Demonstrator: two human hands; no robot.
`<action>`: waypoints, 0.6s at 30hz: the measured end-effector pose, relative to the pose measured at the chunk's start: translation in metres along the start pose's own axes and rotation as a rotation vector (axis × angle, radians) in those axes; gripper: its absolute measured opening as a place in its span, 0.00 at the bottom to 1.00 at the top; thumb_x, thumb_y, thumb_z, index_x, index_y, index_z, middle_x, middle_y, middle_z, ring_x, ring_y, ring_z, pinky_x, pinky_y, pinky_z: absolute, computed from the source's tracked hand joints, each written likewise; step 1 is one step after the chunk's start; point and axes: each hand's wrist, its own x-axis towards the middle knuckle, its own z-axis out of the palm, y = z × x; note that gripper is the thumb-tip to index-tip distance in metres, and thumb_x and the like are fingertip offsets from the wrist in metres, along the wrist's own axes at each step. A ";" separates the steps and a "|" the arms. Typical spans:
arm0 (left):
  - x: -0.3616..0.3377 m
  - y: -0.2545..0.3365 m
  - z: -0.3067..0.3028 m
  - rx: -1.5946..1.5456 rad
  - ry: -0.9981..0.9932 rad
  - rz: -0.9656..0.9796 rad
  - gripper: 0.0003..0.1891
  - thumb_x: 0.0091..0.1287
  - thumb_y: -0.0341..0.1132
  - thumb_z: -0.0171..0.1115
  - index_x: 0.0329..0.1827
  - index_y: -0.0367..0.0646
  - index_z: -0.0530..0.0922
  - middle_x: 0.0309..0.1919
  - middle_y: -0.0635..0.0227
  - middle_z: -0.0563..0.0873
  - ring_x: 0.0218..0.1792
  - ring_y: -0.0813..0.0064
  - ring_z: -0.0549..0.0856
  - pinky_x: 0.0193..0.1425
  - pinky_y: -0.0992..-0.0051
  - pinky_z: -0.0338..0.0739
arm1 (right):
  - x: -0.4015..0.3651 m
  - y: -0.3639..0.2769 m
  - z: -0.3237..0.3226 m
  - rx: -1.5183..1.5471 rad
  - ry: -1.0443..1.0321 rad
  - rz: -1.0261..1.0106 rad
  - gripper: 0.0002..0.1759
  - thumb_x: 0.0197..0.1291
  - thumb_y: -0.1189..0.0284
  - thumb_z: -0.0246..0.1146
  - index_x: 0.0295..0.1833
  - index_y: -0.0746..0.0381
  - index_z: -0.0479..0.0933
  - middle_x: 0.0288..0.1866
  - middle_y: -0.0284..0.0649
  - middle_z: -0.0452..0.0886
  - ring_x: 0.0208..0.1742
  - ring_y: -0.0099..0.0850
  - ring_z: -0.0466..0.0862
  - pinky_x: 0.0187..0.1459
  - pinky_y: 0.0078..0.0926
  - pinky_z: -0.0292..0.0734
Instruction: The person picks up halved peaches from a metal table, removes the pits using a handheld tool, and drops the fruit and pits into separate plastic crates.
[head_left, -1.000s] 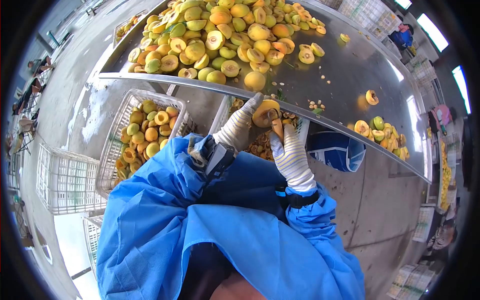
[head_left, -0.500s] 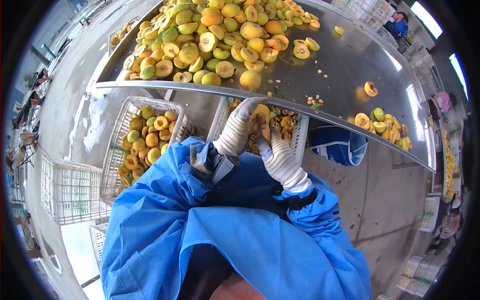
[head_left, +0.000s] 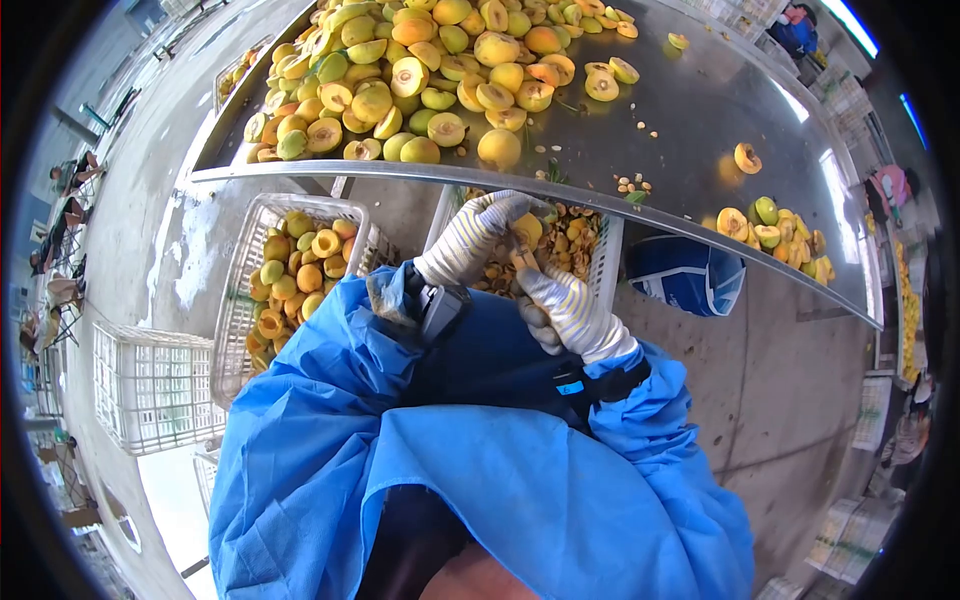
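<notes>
Fruit (head_left: 529,231), yellow, sits inside the closed fingers (head_left: 498,211) of the left hand (head_left: 468,245), just above the bent fingers of the right hand (head_left: 568,305), whose grip I cannot tell, both over the white crate (head_left: 609,262), probably so that scraps fall below the fingers into it.

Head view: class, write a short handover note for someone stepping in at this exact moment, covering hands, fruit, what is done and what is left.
Left hand: gripping a yellow fruit over the middle crate.
Right hand: curled shut just below the fruit; what it grips is unclear.
Done: cut halves lie in the left crate and on the table.
Left: whole fruit sit in the pile on the table.
</notes>
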 end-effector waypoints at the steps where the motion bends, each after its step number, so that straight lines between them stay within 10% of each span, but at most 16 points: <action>1: -0.001 0.003 0.000 -0.015 -0.015 -0.013 0.18 0.73 0.49 0.60 0.52 0.43 0.84 0.44 0.73 0.87 0.39 0.84 0.82 0.41 0.80 0.77 | -0.001 0.000 -0.002 0.096 -0.069 0.002 0.20 0.72 0.49 0.58 0.46 0.57 0.73 0.22 0.29 0.70 0.14 0.18 0.68 0.14 0.16 0.60; 7: 0.001 -0.006 0.006 -0.148 0.032 0.139 0.17 0.72 0.47 0.65 0.53 0.43 0.85 0.45 0.72 0.88 0.43 0.81 0.83 0.46 0.78 0.78 | 0.002 0.003 0.003 0.349 -0.210 -0.036 0.20 0.72 0.49 0.59 0.45 0.56 0.73 0.22 0.28 0.69 0.13 0.16 0.66 0.13 0.14 0.58; 10: 0.000 -0.003 0.012 -0.157 0.126 0.167 0.21 0.71 0.51 0.66 0.55 0.44 0.84 0.45 0.73 0.88 0.44 0.81 0.83 0.45 0.77 0.78 | 0.007 -0.002 0.001 -0.057 0.022 -0.035 0.23 0.72 0.48 0.59 0.46 0.59 0.75 0.25 0.35 0.75 0.19 0.27 0.77 0.19 0.25 0.71; 14: 0.001 -0.005 0.002 -0.208 0.114 0.119 0.21 0.71 0.51 0.66 0.54 0.44 0.84 0.45 0.71 0.88 0.41 0.80 0.84 0.44 0.78 0.79 | 0.035 0.020 -0.025 -0.945 0.404 -0.657 0.29 0.72 0.48 0.57 0.53 0.68 0.77 0.37 0.51 0.84 0.42 0.48 0.84 0.48 0.42 0.77; 17: 0.000 -0.011 0.004 -0.179 0.155 0.131 0.20 0.71 0.51 0.66 0.52 0.43 0.84 0.44 0.70 0.88 0.39 0.79 0.85 0.44 0.78 0.80 | 0.034 0.035 -0.005 -0.850 0.432 -0.687 0.30 0.72 0.47 0.57 0.53 0.67 0.78 0.37 0.51 0.83 0.42 0.47 0.84 0.48 0.42 0.77; 18: -0.001 -0.011 0.008 -0.200 0.159 0.152 0.20 0.71 0.51 0.66 0.51 0.42 0.85 0.43 0.70 0.88 0.38 0.79 0.85 0.44 0.78 0.80 | 0.037 0.040 -0.003 -0.579 0.350 -0.577 0.29 0.71 0.45 0.57 0.49 0.63 0.78 0.30 0.44 0.81 0.30 0.39 0.83 0.34 0.36 0.78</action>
